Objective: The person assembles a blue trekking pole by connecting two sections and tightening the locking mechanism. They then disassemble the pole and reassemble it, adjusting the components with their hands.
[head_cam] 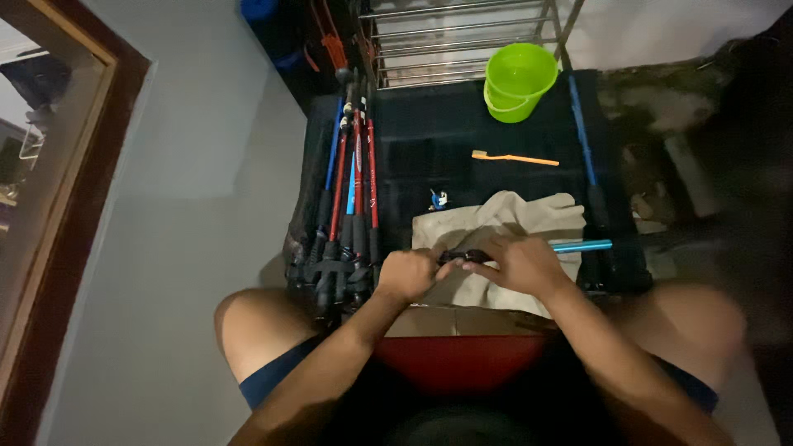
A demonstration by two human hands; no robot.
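Observation:
My left hand (pixel 406 275) and my right hand (pixel 518 263) are close together, both gripping a trekking pole with a black grip (pixel 459 256) and a light blue shaft (pixel 583 245) that sticks out to the right. The pole lies across a crumpled beige cloth (pixel 512 216) on a dark mat (pixel 429 149). My knees show on either side below.
A bundle of red, blue and black trekking poles (pixel 351 206) lies left of my hands. An orange toothbrush (pixel 514 158), a lime green bucket (pixel 519 81) and a small blue-white item (pixel 438 199) sit on the mat. A blue pole (pixel 581 132) lies at right; a metal rack (pixel 462 37) stands behind.

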